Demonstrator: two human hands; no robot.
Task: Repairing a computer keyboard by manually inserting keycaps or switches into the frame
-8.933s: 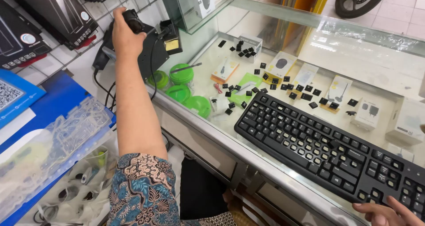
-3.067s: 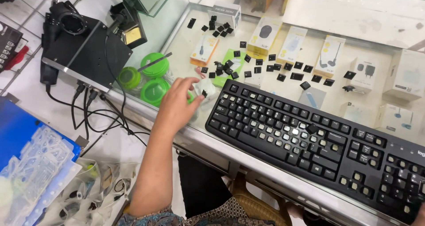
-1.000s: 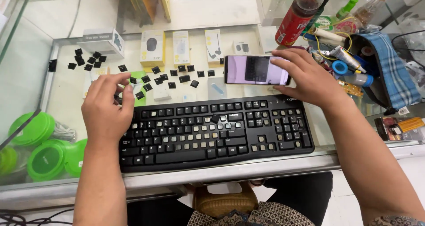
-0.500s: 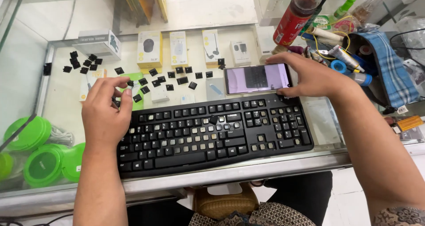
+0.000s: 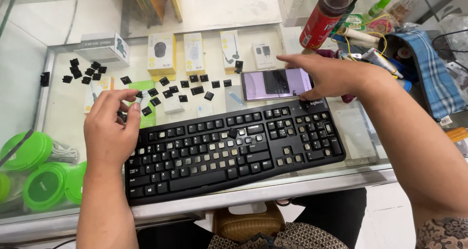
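A black keyboard with several keycaps missing lies on a glass counter. My left hand rests on the keyboard's upper left corner, fingers curled over loose black keycaps there; whether it pinches one I cannot tell. Other loose keycaps are scattered on the glass behind the keyboard. My right hand holds a smartphone flat behind the keyboard's upper right, its screen lit.
Green round containers stand at the left. Small boxed items lie under the glass. A red bottle, tubes and a blue checked cloth crowd the back right. A pile of keycaps sits far left.
My right hand has set the phone lower, just behind the keyboard. My left hand has shifted slightly toward the loose keycaps at the keyboard's top left.
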